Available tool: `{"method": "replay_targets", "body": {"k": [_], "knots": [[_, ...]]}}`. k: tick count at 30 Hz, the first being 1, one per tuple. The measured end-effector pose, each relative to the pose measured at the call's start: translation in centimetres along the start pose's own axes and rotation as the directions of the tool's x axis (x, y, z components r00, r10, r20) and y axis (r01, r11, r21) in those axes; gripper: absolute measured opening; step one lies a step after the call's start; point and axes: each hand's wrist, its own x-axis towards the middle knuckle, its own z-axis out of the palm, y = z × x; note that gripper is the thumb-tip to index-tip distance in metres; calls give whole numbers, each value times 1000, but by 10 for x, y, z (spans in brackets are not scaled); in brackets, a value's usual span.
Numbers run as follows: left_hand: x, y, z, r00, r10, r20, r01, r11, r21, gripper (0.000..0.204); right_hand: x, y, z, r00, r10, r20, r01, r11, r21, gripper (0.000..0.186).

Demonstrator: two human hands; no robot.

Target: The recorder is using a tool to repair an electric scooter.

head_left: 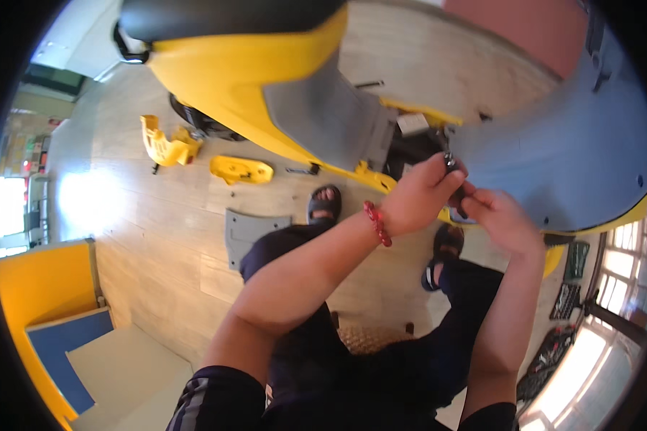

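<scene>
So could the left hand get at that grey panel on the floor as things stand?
Probably not straight away: the left hand seems occupied with a small tool. The grey panel lies mostly uncovered, though; only the left leg overlaps its edge in this view.

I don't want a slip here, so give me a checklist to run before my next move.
1. Left hand gripping the slim, dark-handled metal tool: ok, fingers wrapped around it.
2. Right hand secure on the tool: cannot tell; its fingers are at the handle's lower end, contact partly hidden.
3. Tool tip seated: cannot tell, too small to make out.
4. Red beaded bracelet apart from the tool: ok, it sits on the left wrist.
5. Loose parts away from your feet: not ok; the flat grey plastic panel lies near your left black sandal.
</scene>
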Motion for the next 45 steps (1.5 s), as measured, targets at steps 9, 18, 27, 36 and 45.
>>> {"method": "replay_targets", "body": {"k": [9,18,27,36,45], "knots": [[12,1,17,997,-55,45,48,989,140,14,4,3,-21,969,-93,-230,169,925,340,24],[10,-18,32,988,-134,71,114,964,239,15,12,-1,-8,923,-307,-230,383,788,482,24],[-2,-12,44,967,-249,61,241,963,118,14,21,6,-18,916,-77,-394,308,764,567,23],[-3,-11,43,969,-246,-19,246,957,152,16,34,5,-22,908,-40,-417,296,764,573,22],[-4,-18,47,961,-268,-73,274,956,107,14,32,-8,-10,912,-46,-408,278,801,530,27]]}}
